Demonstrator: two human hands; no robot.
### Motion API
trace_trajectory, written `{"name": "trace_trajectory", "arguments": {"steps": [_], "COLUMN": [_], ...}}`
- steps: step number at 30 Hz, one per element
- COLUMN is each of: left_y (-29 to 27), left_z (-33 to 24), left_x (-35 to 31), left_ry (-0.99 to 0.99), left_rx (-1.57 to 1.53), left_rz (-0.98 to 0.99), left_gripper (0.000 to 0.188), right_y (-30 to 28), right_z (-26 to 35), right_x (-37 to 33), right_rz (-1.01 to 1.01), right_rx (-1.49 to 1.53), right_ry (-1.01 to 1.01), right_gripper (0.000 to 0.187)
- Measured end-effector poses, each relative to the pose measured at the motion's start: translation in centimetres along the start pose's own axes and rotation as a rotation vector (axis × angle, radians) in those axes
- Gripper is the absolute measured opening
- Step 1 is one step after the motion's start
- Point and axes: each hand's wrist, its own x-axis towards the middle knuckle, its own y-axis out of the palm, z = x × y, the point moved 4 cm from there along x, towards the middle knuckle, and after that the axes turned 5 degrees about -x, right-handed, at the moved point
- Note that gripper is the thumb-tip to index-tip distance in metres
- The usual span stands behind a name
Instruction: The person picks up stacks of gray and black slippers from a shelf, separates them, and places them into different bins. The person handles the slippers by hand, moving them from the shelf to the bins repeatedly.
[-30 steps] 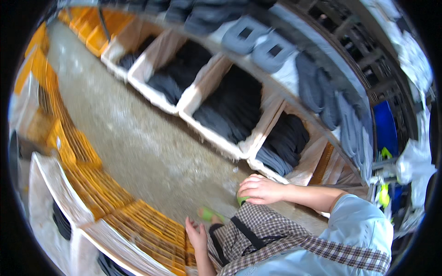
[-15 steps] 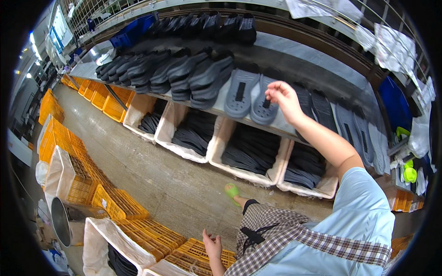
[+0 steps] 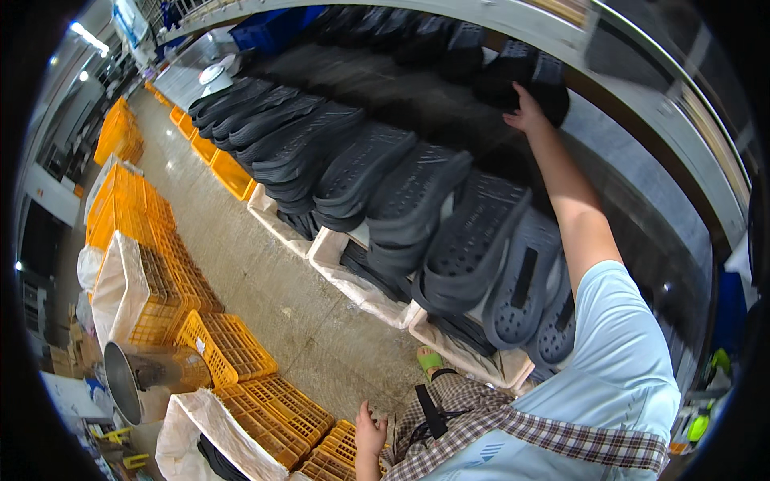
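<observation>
My right hand (image 3: 525,111) is stretched out over the bench, its fingers apart, beside a pair of dark clogs (image 3: 521,70) in the back row. Whether the fingertips touch those clogs I cannot tell. Below my right arm lie two grey clog soles (image 3: 513,301), each with a black strip on it. To their left, stacked dark grey clogs (image 3: 417,192) with holes in them fill the bench's front edge. My left hand (image 3: 370,433) hangs low near my checked apron, fingers loosely spread, holding nothing visible.
Under the bench stand white-lined bins (image 3: 361,284) of dark flat pieces. Yellow crates (image 3: 228,345) line the left of the aisle, with a metal drum (image 3: 132,385) among them. A blue bin (image 3: 273,28) sits at the bench's far end. A metal rail (image 3: 513,18) runs overhead.
My right hand has moved from above the grey soles up to the back row of clogs. The view has turned and come closer to the bench. My left hand stays low.
</observation>
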Motion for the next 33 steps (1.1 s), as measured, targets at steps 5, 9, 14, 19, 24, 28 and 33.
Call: {"name": "trace_trajectory", "arguments": {"steps": [5, 9, 14, 19, 24, 28, 33], "left_y": [-1.2, -1.5, -2.3, -4.1, -6.1, -8.4, -12.2], "left_z": [0.7, 0.9, 1.0, 1.1, 1.7, 3.2, 3.9], "left_x": [-0.6, -0.2, 1.0, 2.3, 3.0, 3.0, 2.9], "left_ry": [-0.175, -0.151, -0.131, -0.069, 0.054, 0.154, 0.367], "left_rx": [0.128, 0.157, 0.123, 0.110, 0.223, 0.219, 0.292], "left_rz": [0.103, 0.126, 0.144, 0.147, 0.202, 0.148, 0.105], "left_gripper": [0.070, 0.070, 0.069, 0.068, 0.063, 0.058, 0.054], "right_y": [1.5, 1.6, 0.6, -2.4, -1.5, -0.9, 0.8], "right_z": [0.9, 1.0, 1.3, 1.3, 3.5, 4.8, 4.0], "right_x": [3.5, 5.7, 5.4, -1.0, -7.9, -17.3, -34.4], "right_rz": [-0.106, -0.196, -0.242, -0.111, 0.010, 0.106, 0.485], "right_rx": [0.093, 0.077, 0.187, 0.087, 0.127, 0.368, 0.419], "right_ry": [0.083, 0.134, 0.110, 0.184, -0.019, 0.009, 0.230], "right_gripper": [0.100, 0.082, 0.056, 0.054, 0.045, 0.031, 0.032]}}
